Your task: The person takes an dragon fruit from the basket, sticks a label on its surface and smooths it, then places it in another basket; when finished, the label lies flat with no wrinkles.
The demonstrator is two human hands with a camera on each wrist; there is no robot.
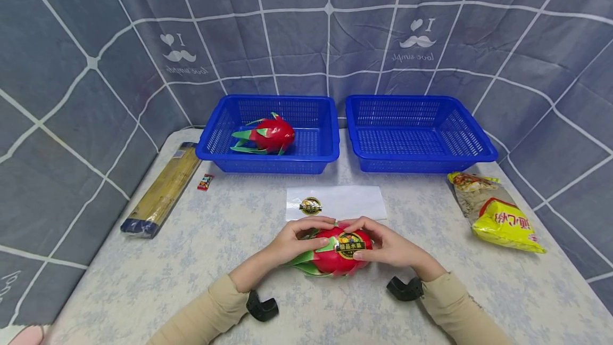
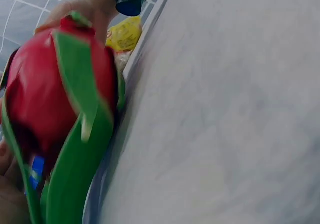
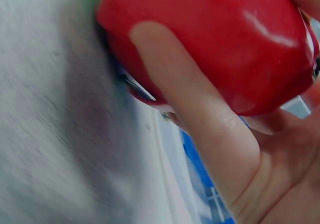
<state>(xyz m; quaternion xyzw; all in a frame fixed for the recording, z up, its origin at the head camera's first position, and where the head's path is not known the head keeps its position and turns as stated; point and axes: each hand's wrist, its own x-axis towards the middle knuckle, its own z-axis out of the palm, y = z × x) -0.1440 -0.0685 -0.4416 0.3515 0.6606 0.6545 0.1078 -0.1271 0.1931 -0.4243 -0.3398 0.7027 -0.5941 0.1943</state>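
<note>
A red dragon fruit [image 1: 330, 265] with green leaf tips lies on its side at the front middle of the table, held between both hands. My left hand [image 1: 292, 239] grips its leafy left end, thumb across the top. My right hand [image 1: 390, 246] curls round the right end, its thumb by a black-and-gold round label [image 1: 351, 246] on the skin. Just beyond the hands lies a white sheet [image 1: 351, 201] bearing a similar label [image 1: 311, 206]. In the left wrist view, green leaves hang across the fruit [image 2: 37, 83]; the right wrist view shows its glossy skin [image 3: 215, 48] against a finger.
Two blue baskets [image 1: 268, 166] [image 1: 426, 166] stand at the back; the left one holds another dragon fruit [image 1: 278, 134]. At the left are a long noodle pack [image 1: 165, 190] and a small red packet [image 1: 205, 182]. A yellow bag [image 1: 503, 220] lies at the right.
</note>
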